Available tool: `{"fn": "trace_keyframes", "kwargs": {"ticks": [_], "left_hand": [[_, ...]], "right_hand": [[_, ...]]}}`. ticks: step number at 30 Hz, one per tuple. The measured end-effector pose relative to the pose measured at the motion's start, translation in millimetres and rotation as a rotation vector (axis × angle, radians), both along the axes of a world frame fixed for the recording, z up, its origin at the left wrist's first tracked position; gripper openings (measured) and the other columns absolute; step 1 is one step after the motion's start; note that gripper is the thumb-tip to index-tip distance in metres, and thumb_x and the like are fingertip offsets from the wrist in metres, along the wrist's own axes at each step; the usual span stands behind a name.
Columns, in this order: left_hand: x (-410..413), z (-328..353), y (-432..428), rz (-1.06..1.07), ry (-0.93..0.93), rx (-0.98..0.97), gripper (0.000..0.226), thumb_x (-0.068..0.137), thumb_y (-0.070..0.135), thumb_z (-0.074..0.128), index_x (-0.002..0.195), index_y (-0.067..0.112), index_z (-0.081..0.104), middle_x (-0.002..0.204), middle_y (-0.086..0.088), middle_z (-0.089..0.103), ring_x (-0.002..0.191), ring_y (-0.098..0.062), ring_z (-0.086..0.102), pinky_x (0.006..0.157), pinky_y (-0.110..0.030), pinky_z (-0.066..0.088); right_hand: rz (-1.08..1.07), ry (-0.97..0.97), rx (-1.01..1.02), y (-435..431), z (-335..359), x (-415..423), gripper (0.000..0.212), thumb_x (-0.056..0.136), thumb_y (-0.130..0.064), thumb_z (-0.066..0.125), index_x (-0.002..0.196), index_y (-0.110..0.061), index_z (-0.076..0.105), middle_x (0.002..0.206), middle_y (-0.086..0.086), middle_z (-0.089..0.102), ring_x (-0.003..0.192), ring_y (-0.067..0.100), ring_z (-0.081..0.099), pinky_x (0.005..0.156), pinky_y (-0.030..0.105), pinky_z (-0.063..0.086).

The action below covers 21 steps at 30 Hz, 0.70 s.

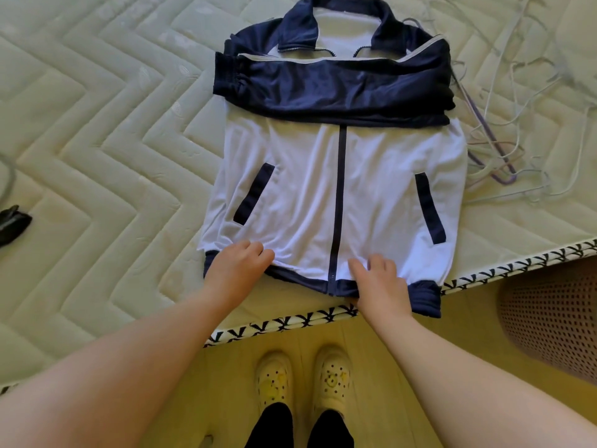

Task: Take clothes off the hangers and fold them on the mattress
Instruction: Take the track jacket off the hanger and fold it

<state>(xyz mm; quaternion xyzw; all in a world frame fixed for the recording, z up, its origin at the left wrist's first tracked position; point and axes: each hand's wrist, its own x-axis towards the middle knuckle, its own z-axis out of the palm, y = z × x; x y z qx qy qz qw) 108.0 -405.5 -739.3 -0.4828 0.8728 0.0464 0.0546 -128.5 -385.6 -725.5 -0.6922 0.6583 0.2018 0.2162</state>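
Note:
A white and navy zip jacket point(336, 195) lies face up on the quilted mattress point(106, 150), collar away from me. Both navy sleeves are folded across its chest. My left hand point(237, 265) grips the jacket's bottom hem at the left, fingers curled into the white cloth. My right hand point(378, 279) pinches the hem just right of the zip, near the mattress edge. A heap of bare wire hangers point(504, 156), one of them purple, lies to the right of the jacket.
The mattress edge with black-and-white trim point(484, 274) runs diagonally in front of me. A perforated basket point(552, 321) stands on the floor at the right. A dark object point(13, 223) lies at the mattress's left side. My feet in pale clogs point(303, 379) stand on the wooden floor.

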Motion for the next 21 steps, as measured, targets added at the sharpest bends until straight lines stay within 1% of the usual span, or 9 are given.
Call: {"fn": "trace_keyframes", "kwargs": {"ticks": [4,7,9,11,13,15,18,19,21], "left_hand": [[15.6,-2.6,-8.6,0.032,0.071,0.083,0.064,0.031,-0.017,0.077,0.074,0.014,0.040,0.046,0.006,0.027,0.039,-0.012,0.020,0.039,-0.019,0.002],[21.0,5.6,-12.8,-0.072,0.084,0.056,0.070,0.036,-0.018,0.075,0.078,0.015,0.031,0.051,0.011,0.013,0.041,-0.005,0.006,0.037,-0.016,0.002],[25.3,11.9,-13.7,-0.214,0.105,0.025,0.068,0.038,-0.018,0.076,0.083,0.013,0.035,0.053,0.000,0.040,0.037,-0.012,0.027,0.029,-0.019,0.019],[29.1,15.1,-16.5,-0.340,0.126,-0.021,0.066,0.041,-0.016,0.075,0.089,0.012,0.039,0.077,-0.012,0.062,0.044,-0.021,0.047,0.030,-0.026,0.038],[31.1,16.5,-18.7,-0.387,0.105,-0.082,0.067,0.041,-0.014,0.075,0.094,0.011,0.042,0.097,-0.019,0.067,0.053,-0.027,0.057,0.036,-0.028,0.046],[28.3,12.9,-16.9,-0.351,0.049,-0.099,0.072,0.041,-0.012,0.075,0.102,0.012,0.045,0.106,-0.023,0.066,0.059,-0.030,0.061,0.043,-0.030,0.050],[21.7,3.0,-10.5,-0.330,-0.006,-0.094,0.072,0.044,-0.010,0.066,0.108,0.018,0.047,0.112,-0.023,0.063,0.066,-0.031,0.063,0.045,-0.032,0.048],[20.3,0.0,-9.3,-0.336,-0.021,-0.098,0.069,0.045,-0.008,0.062,0.107,0.020,0.049,0.113,-0.021,0.063,0.066,-0.031,0.062,0.045,-0.031,0.046],[19.4,-1.2,-11.9,-0.320,-0.042,-0.110,0.060,0.041,-0.006,0.068,0.095,0.019,0.062,0.107,-0.018,0.063,0.062,-0.029,0.060,0.045,-0.030,0.043]], "right_hand": [[0.013,-0.127,-0.006,-1.5,3.1,-2.7,0.039,0.093,-0.011,0.045,0.131,-0.018,0.037,0.120,0.005,0.052,0.110,0.026,0.045,0.073,0.030,0.036],[-0.063,-0.262,-0.103,4.4,10.1,-1.3,0.007,0.099,-0.019,0.040,0.106,-0.016,0.039,0.084,0.001,0.051,0.072,0.024,0.048,0.051,0.027,0.030],[0.003,-0.303,-0.310,5.3,8.3,-1.2,0.029,0.087,0.007,0.048,0.086,-0.016,0.032,0.065,-0.007,0.032,0.048,0.015,0.028,0.041,0.020,0.011],[0.122,-0.327,-0.367,3.7,15.0,-2.3,0.048,0.051,0.024,0.059,0.075,-0.014,0.041,0.060,-0.006,0.040,0.042,0.014,0.028,0.039,0.015,0.006],[0.239,-0.239,-0.381,5.4,4.7,-6.8,0.054,0.029,0.021,0.071,0.072,-0.009,0.060,0.076,0.009,0.064,0.053,0.026,0.055,0.035,0.020,0.025],[0.259,-0.116,-0.256,11.9,4.8,-2.9,0.054,0.034,0.003,0.084,0.084,-0.011,0.068,0.108,0.020,0.066,0.083,0.035,0.066,0.049,0.034,0.047],[0.185,0.000,-0.116,16.1,-1.2,-3.1,0.054,0.085,-0.036,0.062,0.133,-0.022,0.044,0.157,0.016,0.012,0.141,0.034,0.023,0.097,0.050,0.036],[0.181,0.014,-0.082,16.9,-2.1,-2.9,0.056,0.083,-0.033,0.065,0.134,-0.024,0.043,0.157,0.017,0.010,0.141,0.036,0.022,0.095,0.051,0.037],[0.177,0.069,-0.039,10.7,2.8,-1.8,0.063,0.047,-0.008,0.088,0.106,-0.019,0.067,0.139,0.026,0.044,0.116,0.046,0.052,0.070,0.052,0.049]]}}
